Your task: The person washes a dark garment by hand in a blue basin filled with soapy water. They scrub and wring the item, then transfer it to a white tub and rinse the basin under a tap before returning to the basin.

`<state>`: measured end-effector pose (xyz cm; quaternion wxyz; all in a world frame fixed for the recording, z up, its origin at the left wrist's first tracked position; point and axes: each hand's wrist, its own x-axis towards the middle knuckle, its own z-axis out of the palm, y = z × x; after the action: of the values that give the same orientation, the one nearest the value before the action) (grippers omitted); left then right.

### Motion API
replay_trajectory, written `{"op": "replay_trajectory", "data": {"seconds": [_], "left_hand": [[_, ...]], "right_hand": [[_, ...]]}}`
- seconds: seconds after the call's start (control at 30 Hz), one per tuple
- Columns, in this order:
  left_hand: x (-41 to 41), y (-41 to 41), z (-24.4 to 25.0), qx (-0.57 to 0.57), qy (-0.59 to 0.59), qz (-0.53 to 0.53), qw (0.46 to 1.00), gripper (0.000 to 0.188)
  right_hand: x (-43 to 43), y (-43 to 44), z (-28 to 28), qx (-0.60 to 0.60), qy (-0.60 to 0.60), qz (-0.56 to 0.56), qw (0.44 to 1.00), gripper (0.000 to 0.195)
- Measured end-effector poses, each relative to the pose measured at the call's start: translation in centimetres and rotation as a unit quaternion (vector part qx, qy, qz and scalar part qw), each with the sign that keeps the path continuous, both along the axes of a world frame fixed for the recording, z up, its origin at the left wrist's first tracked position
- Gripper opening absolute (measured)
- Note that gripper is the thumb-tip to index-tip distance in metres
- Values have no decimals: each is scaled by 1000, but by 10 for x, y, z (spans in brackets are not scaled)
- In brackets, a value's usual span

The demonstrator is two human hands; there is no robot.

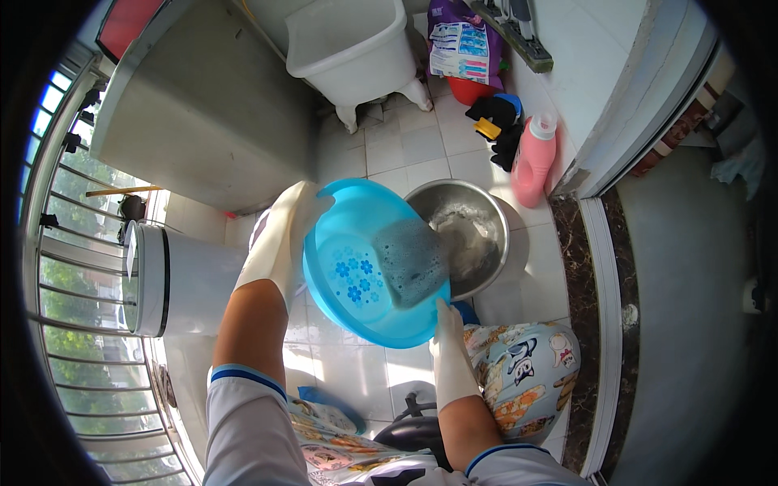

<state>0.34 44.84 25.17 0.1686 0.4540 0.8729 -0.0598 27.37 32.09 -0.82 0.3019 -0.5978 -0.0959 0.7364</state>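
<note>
Between my hands is a blue plastic basin (352,243) with a flower print on its bottom, tilted down to the right. Dark, foamy water (413,261) has gathered at its right side. My left hand (316,197), in a long cream rubber glove, grips the upper left rim. The right rim near its lower end is held by my right hand (447,316), gloved alike. Partly under the basin's right edge stands a stainless steel bowl (503,243) on the tiled floor, with churned, frothy water (465,228) inside. Whether water is passing over the rim cannot be told for certain.
A white footed tub (358,67) stands ahead. To the right are a pink detergent bottle (533,164), black cloth items (504,146), a red basin (468,90) and a purple bag (465,42). A white cylindrical appliance (194,282) is at the left, a door sill (586,261) at the right.
</note>
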Motion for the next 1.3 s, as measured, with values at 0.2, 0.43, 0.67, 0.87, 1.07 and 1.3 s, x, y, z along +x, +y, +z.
{"op": "replay_trajectory", "data": {"seconds": [0.2,0.43,0.67,0.87,1.07,1.3], "left_hand": [[36,31,16,12,38,-59,997,50],[74,61,33,54,27,-110,992,55],[130,79,57,75,16,-176,981,56],[176,71,80,80,-32,-186,979,55],[180,67,82,109,-69,-189,974,55],[119,33,85,172,-115,-93,974,51]], "right_hand": [[-8,-8,-34,-31,50,-20,998,32],[-18,-14,-50,-3,155,-15,988,34],[-26,-19,-39,-42,267,-12,963,35],[-25,-18,-4,-58,290,32,955,36],[-20,-14,-1,-27,292,17,956,36],[-27,-23,6,-13,284,-20,959,32]]}}
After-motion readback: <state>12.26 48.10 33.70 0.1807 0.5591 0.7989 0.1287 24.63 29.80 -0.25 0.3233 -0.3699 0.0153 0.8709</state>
